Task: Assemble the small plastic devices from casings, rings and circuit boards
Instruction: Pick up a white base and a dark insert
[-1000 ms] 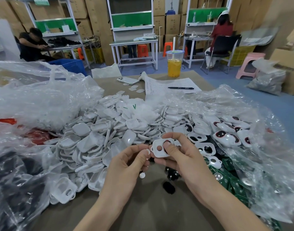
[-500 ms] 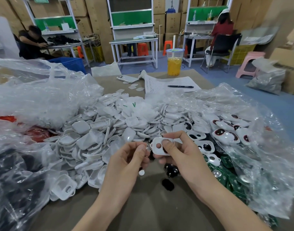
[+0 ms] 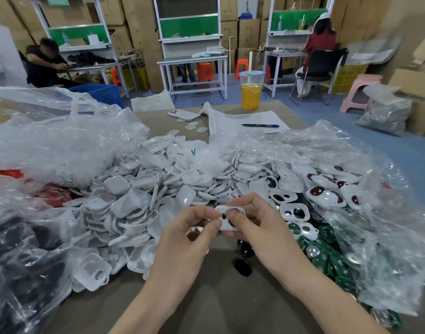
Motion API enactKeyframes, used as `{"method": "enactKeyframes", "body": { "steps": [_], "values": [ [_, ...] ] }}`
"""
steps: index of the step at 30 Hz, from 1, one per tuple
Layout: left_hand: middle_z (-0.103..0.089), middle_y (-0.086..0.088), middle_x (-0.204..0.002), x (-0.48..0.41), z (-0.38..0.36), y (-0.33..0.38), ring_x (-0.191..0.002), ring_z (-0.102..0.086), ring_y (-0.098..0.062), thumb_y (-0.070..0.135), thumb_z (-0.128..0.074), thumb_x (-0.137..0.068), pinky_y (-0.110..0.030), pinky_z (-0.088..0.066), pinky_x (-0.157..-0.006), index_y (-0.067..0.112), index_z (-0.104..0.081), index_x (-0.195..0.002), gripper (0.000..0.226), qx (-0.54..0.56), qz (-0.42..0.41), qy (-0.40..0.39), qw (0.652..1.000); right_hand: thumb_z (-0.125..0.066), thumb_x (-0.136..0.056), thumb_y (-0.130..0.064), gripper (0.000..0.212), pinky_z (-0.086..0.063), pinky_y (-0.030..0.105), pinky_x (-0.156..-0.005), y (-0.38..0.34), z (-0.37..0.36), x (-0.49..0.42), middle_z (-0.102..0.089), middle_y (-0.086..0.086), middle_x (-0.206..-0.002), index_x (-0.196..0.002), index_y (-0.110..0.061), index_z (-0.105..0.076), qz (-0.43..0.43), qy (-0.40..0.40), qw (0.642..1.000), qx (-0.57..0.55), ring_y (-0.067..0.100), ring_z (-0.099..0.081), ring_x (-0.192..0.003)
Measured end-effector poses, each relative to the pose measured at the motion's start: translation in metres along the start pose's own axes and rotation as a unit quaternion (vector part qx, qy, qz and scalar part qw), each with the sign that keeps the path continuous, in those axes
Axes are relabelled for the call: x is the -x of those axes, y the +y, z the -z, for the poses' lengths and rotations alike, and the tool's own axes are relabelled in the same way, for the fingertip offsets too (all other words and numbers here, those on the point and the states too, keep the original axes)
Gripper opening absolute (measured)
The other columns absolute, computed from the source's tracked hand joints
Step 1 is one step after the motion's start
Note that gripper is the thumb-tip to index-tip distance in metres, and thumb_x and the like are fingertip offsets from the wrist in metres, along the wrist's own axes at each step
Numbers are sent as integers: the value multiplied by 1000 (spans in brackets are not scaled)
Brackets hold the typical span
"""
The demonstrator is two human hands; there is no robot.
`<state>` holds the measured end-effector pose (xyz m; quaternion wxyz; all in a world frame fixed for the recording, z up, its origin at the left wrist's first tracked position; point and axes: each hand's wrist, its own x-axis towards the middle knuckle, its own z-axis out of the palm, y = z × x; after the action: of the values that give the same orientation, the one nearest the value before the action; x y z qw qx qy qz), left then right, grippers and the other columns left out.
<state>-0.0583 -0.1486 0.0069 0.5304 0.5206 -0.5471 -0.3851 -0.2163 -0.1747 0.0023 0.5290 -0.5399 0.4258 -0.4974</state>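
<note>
Head cam: both hands are up just above the table [image 3: 218,307], sharing one white casing [image 3: 226,210]. Left hand [image 3: 182,239] fingers [image 3: 208,227] pinch its left end, while the right hand [image 3: 264,230] has its thumb on the face and fingers curled behind. The loose casing pile [image 3: 146,196] sits just beyond, and the green circuit boards [image 3: 327,254] are to the right.

Casing [image 3: 230,209] ctr behind thumbs [image 3: 236,219]
</note>
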Motion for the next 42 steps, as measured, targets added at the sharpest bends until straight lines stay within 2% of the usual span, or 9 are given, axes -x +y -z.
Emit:
{"method": "enactKeyframes", "body": {
  "steps": [5, 13, 17, 20, 23, 26, 32, 38, 42],
  "values": [
    [-70, 4, -74, 0, -2, -7, -64, -61, -17, 28, -72, -91, -30, -48, -62, 39, -69, -88, 11, -64, -22, 9, 998, -69, -93, -10, 15, -60, 24, -76, -6, 0, 1, -73, 9, -91, -94, -21, -78, 9, -18, 997, -68, 14, -73, -86],
    [-72, -2, -78, 1, 0, -6, -71, -64, -27, 32, -70, -93, -42, -50, -66, 36, -67, -96, 6, -72, -30, -3, 997, -65, -96, -8, 28, -60, 24, -77, -10, -2, 2, -78, 1, -89, -93, -30, -82, -9, -44, 996, -82, 12, -74, -91],
    [-71, 0, -81, 2, 1, -5, -76, -62, -36, 33, -70, -89, -35, -43, -64, 29, -63, -95, 10, -34, -33, -19, 999, -64, -96, -7, 27, -60, 25, -79, -12, -1, 2, -78, 3, -98, -97, -28, -81, -8, -54, 995, -83, 14, -75, -96],
    [-70, -1, -92, 1, 1, -1, -75, -60, -38, 36, -68, -82, -41, -47, -65, 34, -59, -96, 16, 6, -23, -16, 1000, -64, -96, -8, 26, -60, 25, -79, -13, 0, 3, -78, 1, -102, -98, -28, -81, -13, -65, 994, -90, 16, -74, -97],
    [-71, 3, -97, -2, 2, 0, -65, -59, -15, 31, -64, -81, -28, -47, -61, 40, -58, -102, 24, 21, -7, -37, 999, -63, -97, -7, 25, -60, 27, -79, -14, -2, 3, -78, 1, -105, -98, -25, -81, -11, -81, 993, -90, 18, -74, -99],
    [-73, 3, -98, -2, 5, -1, -64, -58, -6, 31, -60, -83, -18, -46, -60, 42, -62, -105, 25, 1, -7, -72, 997, -62, -97, -3, 21, -61, 27, -77, -12, -4, 4, -78, 6, -104, -100, -15, -79, -10, -92, 990, -107, 21, -75, -97],
    [-73, 10, -108, -1, 4, -3, -98, -69, -19, 37, -60, -87, -44, -58, -85, 47, -62, -115, 30, -30, -35, -71, 996, -63, -98, -10, 24, -60, 26, -81, -13, 0, 3, -77, -4, -110, -99, -26, -80, -17, -87, 992, -86, 17, -74, -101],
    [-73, 6, -113, -3, 5, -4, -93, -70, -13, 31, -60, -88, -18, -51, -72, 49, -62, -113, 30, -10, -23, -88, 996, -63, -99, -12, 23, -60, 27, -82, -11, -1, 2, -77, -2, -110, -102, -28, -79, -13, -94, 993, -71, 18, -74, -101],
    [-73, 7, -109, -1, 0, -5, -92, -68, -27, 35, -58, -86, -38, -59, -77, 50, -61, -115, 32, -20, -26, -55, 998, -62, -98, -9, 25, -60, 26, -81, -12, -2, 3, -77, 0, -108, -100, -26, -79, -10, -89, 992, -89, 18, -74, -102]
  ]
}}
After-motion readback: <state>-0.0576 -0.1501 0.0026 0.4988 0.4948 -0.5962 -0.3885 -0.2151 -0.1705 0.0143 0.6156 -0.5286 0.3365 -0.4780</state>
